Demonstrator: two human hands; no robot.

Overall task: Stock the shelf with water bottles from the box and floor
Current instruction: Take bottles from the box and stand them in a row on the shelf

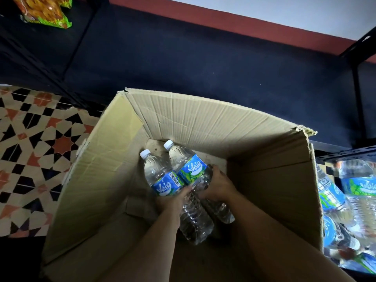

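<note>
Both my arms reach down into an open cardboard box (203,117). My left hand (173,202) grips one clear water bottle (160,176) with a white cap and a blue-green label. Beside it, my right hand (218,186) is closed around a second water bottle (189,165) of the same kind. The two bottles lie tilted side by side, caps pointing away from me, over the box's bottom. The dark shelf (183,58) stretches behind the box.
A plastic-wrapped pack of water bottles (350,200) lies on the floor to the right of the box. Patterned tile floor (30,149) is at the left. A snack packet (44,11) sits on the shelf at top left. A black shelf post (359,94) stands at the right.
</note>
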